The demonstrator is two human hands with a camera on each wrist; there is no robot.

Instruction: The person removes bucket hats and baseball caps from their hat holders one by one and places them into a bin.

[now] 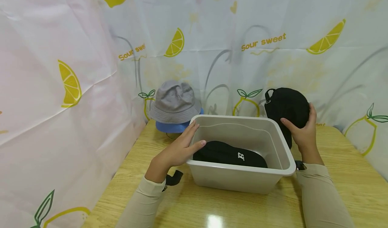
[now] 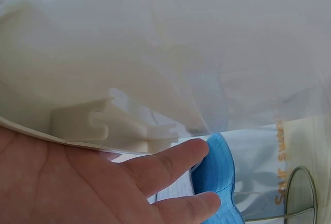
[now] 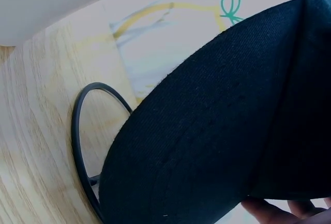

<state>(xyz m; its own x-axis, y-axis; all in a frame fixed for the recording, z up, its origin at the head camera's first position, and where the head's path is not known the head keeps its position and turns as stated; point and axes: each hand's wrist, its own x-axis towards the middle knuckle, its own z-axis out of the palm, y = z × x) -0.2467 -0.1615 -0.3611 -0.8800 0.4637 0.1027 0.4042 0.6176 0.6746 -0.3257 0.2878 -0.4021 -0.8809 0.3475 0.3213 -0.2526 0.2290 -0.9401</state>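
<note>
My right hand (image 1: 304, 133) grips a black baseball cap (image 1: 288, 105) by its crown, thumb on the near side and fingers round the far right side. In the right wrist view the cap's dark brim (image 3: 196, 115) fills the middle, with fingertips (image 3: 264, 211) at its lower edge. A black wire stand base (image 3: 77, 136) shows behind the brim. At the left rim of a light grey plastic bin (image 1: 236, 179), my left hand (image 1: 179, 147) rests with fingers extended and thumb over the inside. Another black cap (image 1: 224, 154) with a white letter lies in the bin.
A grey bucket hat (image 1: 174, 101) sits over a blue hat (image 1: 172, 127) on a wire stand at the back left. The wooden table (image 1: 242, 207) meets a lemon-print curtain (image 1: 212, 69) behind and at the left.
</note>
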